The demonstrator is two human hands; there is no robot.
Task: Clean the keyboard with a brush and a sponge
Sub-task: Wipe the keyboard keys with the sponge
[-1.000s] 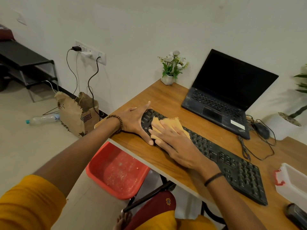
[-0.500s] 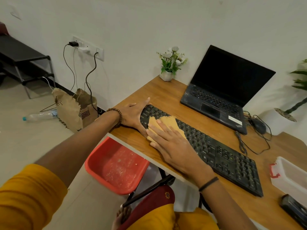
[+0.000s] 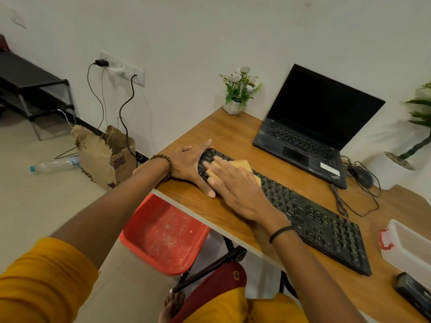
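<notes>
The keyboard (image 3: 314,220) lies slantwise on the wooden desk (image 3: 233,134), in front of the open laptop (image 3: 310,136), with its left end close to the desk's left edge. Since a second ago the wiping stroke has crept further onto that left end: the right hand's fingers, now blurred with motion, reach over the last columns of keys, where before more of the sponge showed ahead of them. I judge the sponge pass to be well under way but held to this end so far, with the long stretch of keys to the right yet to be wiped. The left hand (image 3: 189,166) lies flat with fingers straight and thumb spread, pressing against the keyboard's end to steady it. The right hand (image 3: 238,192) is also spread flat, palm down, pressing the yellow sponge (image 3: 245,165) onto the keys rather than clutching it.
</notes>
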